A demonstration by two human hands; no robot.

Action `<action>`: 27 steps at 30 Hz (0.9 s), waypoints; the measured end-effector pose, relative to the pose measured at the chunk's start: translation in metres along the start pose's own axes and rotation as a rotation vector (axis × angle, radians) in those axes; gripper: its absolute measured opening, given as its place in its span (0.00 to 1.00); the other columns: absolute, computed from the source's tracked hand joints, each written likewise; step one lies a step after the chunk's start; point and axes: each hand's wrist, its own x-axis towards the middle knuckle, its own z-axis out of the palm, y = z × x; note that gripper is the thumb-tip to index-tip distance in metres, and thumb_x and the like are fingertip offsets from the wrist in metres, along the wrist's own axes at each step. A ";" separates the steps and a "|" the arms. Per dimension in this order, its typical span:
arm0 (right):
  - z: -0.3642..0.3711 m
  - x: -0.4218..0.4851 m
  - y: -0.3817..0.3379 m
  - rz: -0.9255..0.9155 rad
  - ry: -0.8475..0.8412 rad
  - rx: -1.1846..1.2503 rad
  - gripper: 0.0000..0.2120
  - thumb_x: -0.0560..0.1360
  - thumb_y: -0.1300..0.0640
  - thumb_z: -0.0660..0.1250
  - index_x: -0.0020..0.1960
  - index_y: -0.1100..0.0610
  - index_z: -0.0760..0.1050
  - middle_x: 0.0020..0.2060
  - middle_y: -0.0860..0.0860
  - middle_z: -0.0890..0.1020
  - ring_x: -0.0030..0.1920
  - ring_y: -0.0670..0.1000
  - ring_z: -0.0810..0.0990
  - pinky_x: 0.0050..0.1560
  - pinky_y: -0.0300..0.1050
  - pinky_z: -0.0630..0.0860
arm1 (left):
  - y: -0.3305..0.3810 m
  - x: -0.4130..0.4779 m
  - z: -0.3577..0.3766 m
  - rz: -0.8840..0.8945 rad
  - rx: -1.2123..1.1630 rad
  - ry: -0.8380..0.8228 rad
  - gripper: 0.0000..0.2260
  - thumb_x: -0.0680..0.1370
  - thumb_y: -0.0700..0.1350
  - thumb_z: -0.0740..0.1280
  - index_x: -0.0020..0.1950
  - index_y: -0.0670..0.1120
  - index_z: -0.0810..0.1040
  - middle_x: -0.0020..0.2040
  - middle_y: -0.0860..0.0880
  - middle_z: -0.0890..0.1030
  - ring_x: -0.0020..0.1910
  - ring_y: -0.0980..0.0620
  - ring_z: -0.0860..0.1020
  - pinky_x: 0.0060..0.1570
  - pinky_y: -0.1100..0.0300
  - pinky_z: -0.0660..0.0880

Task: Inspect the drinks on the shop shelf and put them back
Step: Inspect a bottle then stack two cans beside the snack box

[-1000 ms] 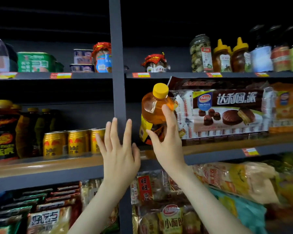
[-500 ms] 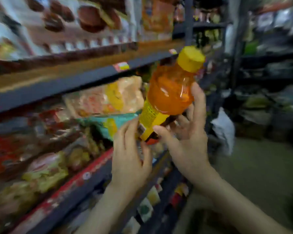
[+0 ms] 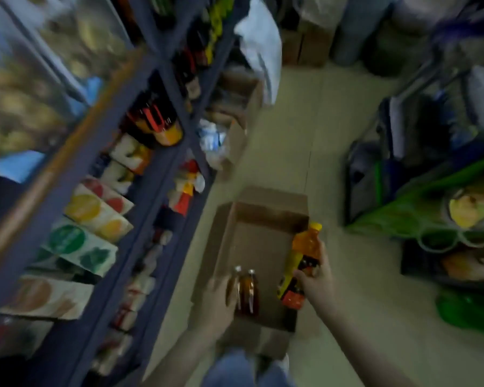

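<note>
Shelf unit (image 3: 162, 191), L side: blue-grey, rows of cartons w/ round colour patches, too blurred to count.

L hand (image 3: 217, 300): 1, blurred, over near-L part of box, just beside the brown bottles. Can't tell if fingers are spread or curled, or touching anything.

Cardboard box (image 3: 263, 241): 1, open-topped, on floor. Inside: 2 brown bottles (image 3: 246, 291), side by side, caps pointing away from person.

Orange drink bottle (image 3: 305, 247): 1, yellow cap (image 3: 315, 226), over box's R wall, not on shelf. Long axis runs near-to-far, cap end far, tilted slightly R.

R hand (image 3: 316, 280): 1, fingers wrapped round bottle's lower, labelled half, clamped on it.
</note>
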 end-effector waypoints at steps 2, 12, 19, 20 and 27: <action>0.027 0.025 0.076 0.108 -0.041 -0.080 0.46 0.70 0.63 0.72 0.76 0.36 0.51 0.57 0.42 0.76 0.51 0.55 0.80 0.54 0.60 0.78 | -0.028 0.036 0.043 -0.045 0.053 -0.068 0.20 0.84 0.48 0.55 0.76 0.51 0.61 0.73 0.50 0.65 0.70 0.52 0.67 0.65 0.62 0.65; 0.211 0.148 0.337 0.341 -0.190 -0.500 0.36 0.79 0.55 0.60 0.77 0.40 0.41 0.68 0.60 0.69 0.52 0.61 0.80 0.49 0.52 0.76 | -0.206 0.225 0.253 -0.148 0.463 -0.044 0.32 0.79 0.52 0.62 0.80 0.51 0.50 0.79 0.41 0.49 0.76 0.40 0.54 0.73 0.42 0.58; 0.272 0.183 0.396 0.445 -0.393 -0.600 0.43 0.80 0.61 0.60 0.75 0.37 0.31 0.77 0.62 0.46 0.60 0.62 0.76 0.52 0.55 0.76 | -0.257 0.254 0.305 -0.041 0.525 0.118 0.37 0.69 0.48 0.75 0.76 0.46 0.64 0.76 0.37 0.51 0.71 0.32 0.56 0.62 0.30 0.67; 0.273 0.182 0.394 0.464 -0.435 -0.567 0.44 0.79 0.60 0.61 0.74 0.36 0.30 0.77 0.61 0.41 0.63 0.63 0.74 0.54 0.56 0.75 | -0.256 0.252 0.305 -0.033 0.520 0.111 0.37 0.69 0.47 0.75 0.76 0.46 0.64 0.76 0.38 0.50 0.71 0.31 0.56 0.63 0.30 0.66; 0.236 0.112 0.280 0.281 -0.386 -0.564 0.42 0.80 0.52 0.62 0.76 0.42 0.31 0.78 0.54 0.39 0.77 0.60 0.42 0.74 0.61 0.52 | -0.183 0.209 0.231 -0.117 0.346 -0.007 0.30 0.79 0.49 0.64 0.79 0.51 0.56 0.79 0.42 0.46 0.77 0.39 0.49 0.74 0.39 0.47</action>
